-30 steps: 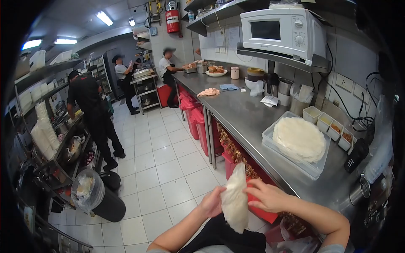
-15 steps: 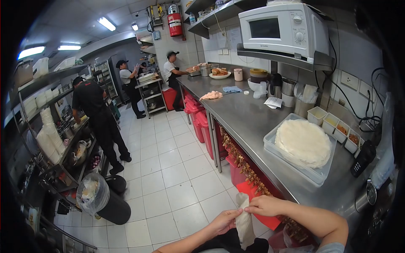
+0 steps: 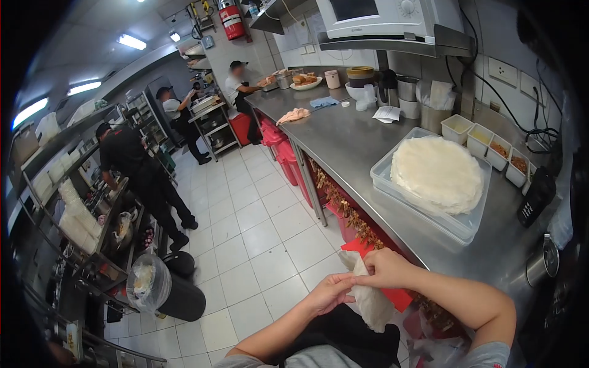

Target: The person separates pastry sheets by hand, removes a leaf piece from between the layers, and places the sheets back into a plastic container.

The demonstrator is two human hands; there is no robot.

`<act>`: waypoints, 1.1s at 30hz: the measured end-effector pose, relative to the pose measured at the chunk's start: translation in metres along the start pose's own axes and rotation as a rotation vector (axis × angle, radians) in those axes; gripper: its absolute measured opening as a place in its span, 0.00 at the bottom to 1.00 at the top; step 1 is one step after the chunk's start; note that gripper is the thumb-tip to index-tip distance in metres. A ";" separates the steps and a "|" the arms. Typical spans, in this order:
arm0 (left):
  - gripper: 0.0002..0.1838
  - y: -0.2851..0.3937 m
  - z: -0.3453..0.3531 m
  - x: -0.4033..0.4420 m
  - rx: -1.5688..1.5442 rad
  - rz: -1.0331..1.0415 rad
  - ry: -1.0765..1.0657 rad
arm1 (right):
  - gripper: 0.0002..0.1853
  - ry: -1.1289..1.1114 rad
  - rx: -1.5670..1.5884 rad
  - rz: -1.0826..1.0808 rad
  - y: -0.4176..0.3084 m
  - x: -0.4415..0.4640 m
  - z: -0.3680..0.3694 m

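Observation:
At the bottom of the head view, a thin whitish dough wrapper [image 3: 373,308] hangs in front of my body. My left hand [image 3: 331,293] pinches its edge from the left, fingers closed. My right hand [image 3: 385,268] grips it near the top, with its knuckles up and fingertips partly hidden. Both hands are close together, off the counter's front edge. On the counter to the right, a round stack of similar wrappers [image 3: 437,175] lies in a clear plastic tray [image 3: 423,226].
The steel counter [image 3: 343,144] also bears small tubs of fillings [image 3: 498,152], a black handset [image 3: 535,197] and a peach cloth [image 3: 293,116]. A microwave [image 3: 380,21] sits above. Co-workers stand at left and behind, one person in black [image 3: 132,156] near a lined bin [image 3: 178,294].
My view has tilted and shifted, so the counter and room appear moved. The wrapper looks wider and more spread below my hands, and my right hand has risen slightly in view.

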State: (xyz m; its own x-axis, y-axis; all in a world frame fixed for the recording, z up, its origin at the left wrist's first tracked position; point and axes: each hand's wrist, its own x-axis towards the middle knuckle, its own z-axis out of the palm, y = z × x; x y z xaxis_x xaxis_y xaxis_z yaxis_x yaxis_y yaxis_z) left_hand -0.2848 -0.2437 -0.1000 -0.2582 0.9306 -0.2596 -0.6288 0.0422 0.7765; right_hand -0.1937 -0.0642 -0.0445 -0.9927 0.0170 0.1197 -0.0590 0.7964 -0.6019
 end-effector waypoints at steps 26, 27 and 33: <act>0.14 0.000 -0.025 0.005 0.069 -0.006 -0.170 | 0.25 -0.162 0.227 0.261 -0.007 0.001 -0.016; 0.14 0.006 -0.018 0.006 0.065 -0.013 -0.161 | 0.26 -0.140 0.270 0.257 -0.005 0.000 -0.014; 0.14 0.011 -0.002 0.006 0.281 0.056 -0.113 | 0.23 -0.156 0.260 0.268 -0.005 0.001 -0.017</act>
State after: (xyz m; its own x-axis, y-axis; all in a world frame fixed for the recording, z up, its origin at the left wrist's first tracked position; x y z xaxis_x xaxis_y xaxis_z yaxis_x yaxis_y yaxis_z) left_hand -0.2951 -0.2387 -0.0943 -0.1931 0.9682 -0.1589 -0.3842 0.0744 0.9203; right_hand -0.1925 -0.0583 -0.0280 -0.9793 0.0956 -0.1782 0.1996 0.5966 -0.7773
